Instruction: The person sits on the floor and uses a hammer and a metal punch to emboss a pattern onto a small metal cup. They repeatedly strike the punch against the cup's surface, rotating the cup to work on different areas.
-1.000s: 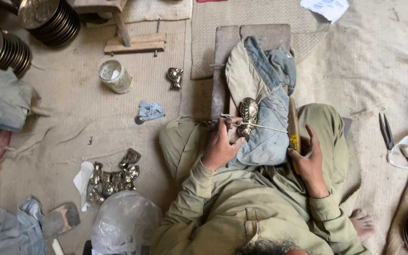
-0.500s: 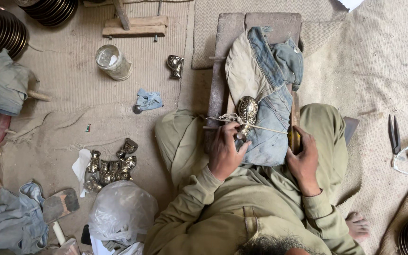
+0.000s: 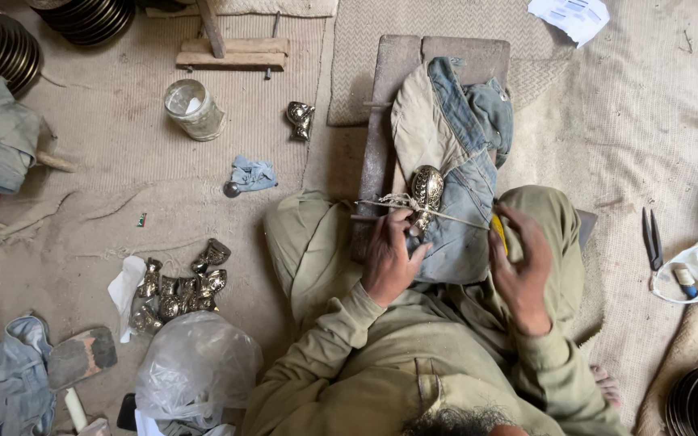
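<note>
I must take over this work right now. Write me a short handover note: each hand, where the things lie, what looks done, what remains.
Left hand: on the shiny metal piece, tied by string to the cloth-padded block.
Right hand: resting on the cloth, by something yellow.
Done: piece is tied down.
Left: pile of similar pieces on the floor at left; scissors at right.

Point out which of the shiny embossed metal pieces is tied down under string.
It is the oval metal piece on the denim-covered block, just above the left hand. String crosses it; the single piece and the pile lie loose on the floor.
</note>
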